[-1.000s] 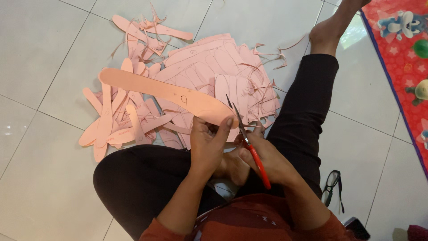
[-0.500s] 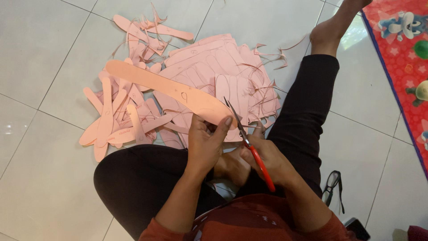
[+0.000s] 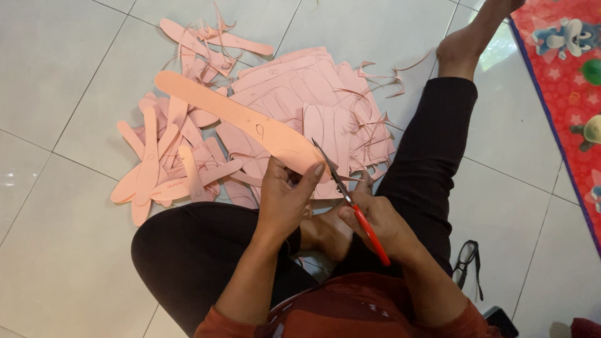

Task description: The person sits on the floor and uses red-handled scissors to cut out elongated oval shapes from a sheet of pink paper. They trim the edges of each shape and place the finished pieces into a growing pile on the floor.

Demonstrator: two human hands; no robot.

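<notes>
The person sits on the tiled floor [image 3: 56, 263] with legs in black trousers, one knee bent across the front and the other leg stretched out toward a bare foot [image 3: 460, 47].

The left hand [image 3: 285, 197] has its grip clamped on the near end of a long pink cutout [image 3: 238, 119], thumb on top and fingers under it. The cutout is a narrow, rounded strip that rises from the hand and slants up and to the left, over the pile below.

The right hand [image 3: 375, 222] is closed around the red handles of the scissors [image 3: 350, 200], its grip tight on them. The blades point up and left and are slightly apart, their tips at the edge of the cutout just beside the left thumb.

Past the hands, a pile of pink sheets [image 3: 313, 94] lies on the floor, marked with drawn outlines. To its left lie finished pink strips [image 3: 156, 169], fanned and overlapping. Thin curled trimmings [image 3: 382, 78] lie around the sheets' right and top edges.

A pair of glasses [image 3: 466, 260] lies on the floor by the right leg. A red play mat [image 3: 563, 81] with cartoon figures covers the floor at the far right.
</notes>
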